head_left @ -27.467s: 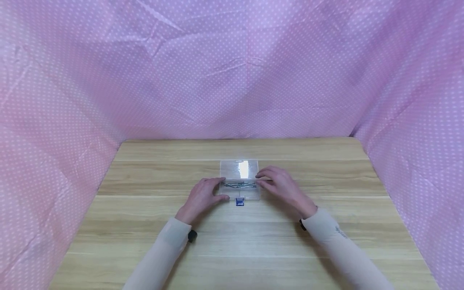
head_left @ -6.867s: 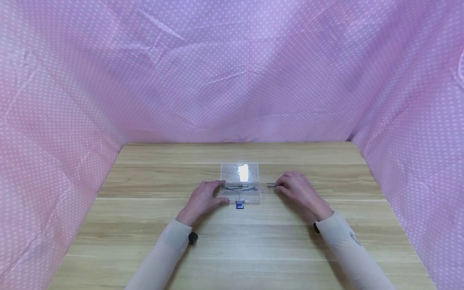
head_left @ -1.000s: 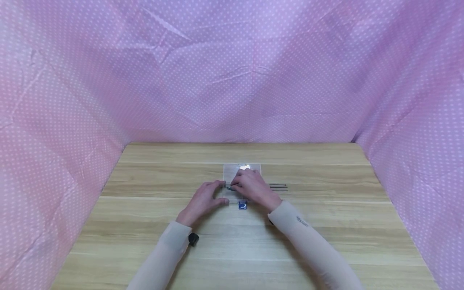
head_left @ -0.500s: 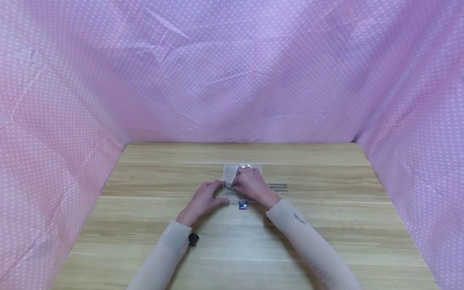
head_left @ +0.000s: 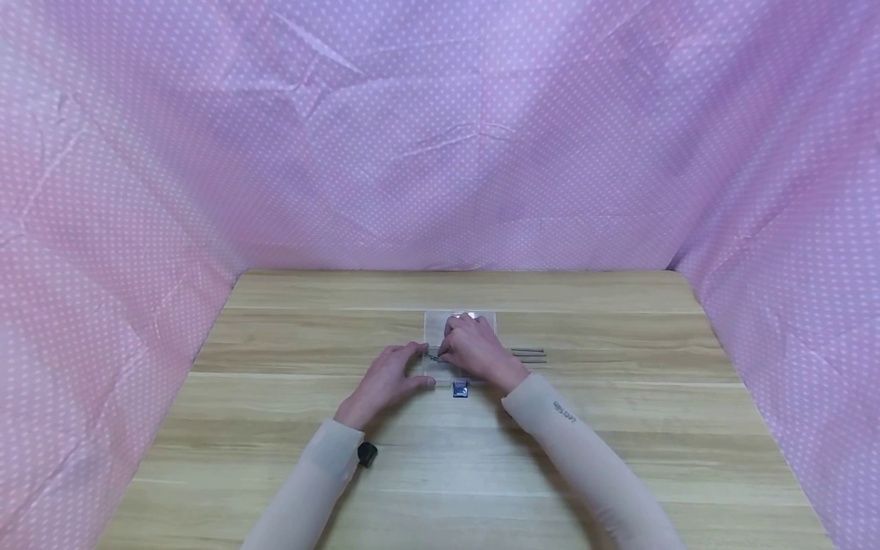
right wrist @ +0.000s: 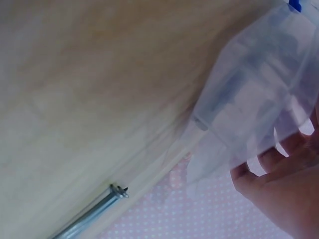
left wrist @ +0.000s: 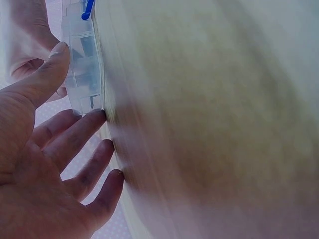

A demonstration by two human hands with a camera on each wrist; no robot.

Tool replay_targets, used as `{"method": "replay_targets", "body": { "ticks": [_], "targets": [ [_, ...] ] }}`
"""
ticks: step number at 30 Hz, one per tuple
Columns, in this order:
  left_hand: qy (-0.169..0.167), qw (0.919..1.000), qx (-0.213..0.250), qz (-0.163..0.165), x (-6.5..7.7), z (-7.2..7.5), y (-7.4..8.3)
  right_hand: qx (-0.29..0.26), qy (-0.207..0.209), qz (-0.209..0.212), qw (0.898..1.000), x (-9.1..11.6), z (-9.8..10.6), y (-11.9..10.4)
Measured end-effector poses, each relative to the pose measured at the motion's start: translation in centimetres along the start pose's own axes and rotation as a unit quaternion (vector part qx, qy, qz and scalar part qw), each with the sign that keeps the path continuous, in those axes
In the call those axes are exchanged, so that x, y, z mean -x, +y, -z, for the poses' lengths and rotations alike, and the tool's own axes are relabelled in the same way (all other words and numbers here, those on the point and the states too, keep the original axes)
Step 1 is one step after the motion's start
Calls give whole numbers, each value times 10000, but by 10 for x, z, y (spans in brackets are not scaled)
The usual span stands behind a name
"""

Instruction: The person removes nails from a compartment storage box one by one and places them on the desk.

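A small clear plastic box (head_left: 445, 372) lies on the table with its clear lid (head_left: 435, 327) swung back and a blue latch (head_left: 460, 389) at its front. My left hand (head_left: 386, 376) holds the box's left end, thumb at the front wall and index finger at the back corner; the left wrist view shows the other fingers spread beside it. My right hand (head_left: 474, 351) reaches over the box from the right, thumb and fingers bent down inside among thin metal nails (head_left: 433, 357). I cannot tell whether it grips one. Its palm hides most of the box's inside.
Several long metal nails (right wrist: 92, 214) lie side by side on the wooden table (head_left: 440, 473), just right of the box. Pink dotted cloth (head_left: 440, 191) hangs behind the table and on both sides.
Compared with the earliest frames, nails now lie on the table right of the box, and my right hand is back over it. During the last second it has barely shifted; my left hand stays put.
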State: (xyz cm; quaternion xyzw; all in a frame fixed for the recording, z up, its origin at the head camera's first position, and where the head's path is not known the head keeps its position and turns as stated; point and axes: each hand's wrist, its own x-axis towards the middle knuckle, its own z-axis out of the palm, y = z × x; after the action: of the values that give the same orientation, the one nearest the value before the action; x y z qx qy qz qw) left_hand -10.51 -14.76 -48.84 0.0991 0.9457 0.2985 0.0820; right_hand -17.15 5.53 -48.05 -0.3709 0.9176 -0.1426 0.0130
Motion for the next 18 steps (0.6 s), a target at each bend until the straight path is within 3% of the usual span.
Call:
{"method": "replay_targets", "body": {
  "ticks": [8,18],
  "targets": [
    [-104,9999,18,128,0,0,0,63,-110,92,9999,-2,-1,-1],
    [-76,10000,-34,51,0,1,2,-323,-392,-88,9987,0,3,2]
  ]
}}
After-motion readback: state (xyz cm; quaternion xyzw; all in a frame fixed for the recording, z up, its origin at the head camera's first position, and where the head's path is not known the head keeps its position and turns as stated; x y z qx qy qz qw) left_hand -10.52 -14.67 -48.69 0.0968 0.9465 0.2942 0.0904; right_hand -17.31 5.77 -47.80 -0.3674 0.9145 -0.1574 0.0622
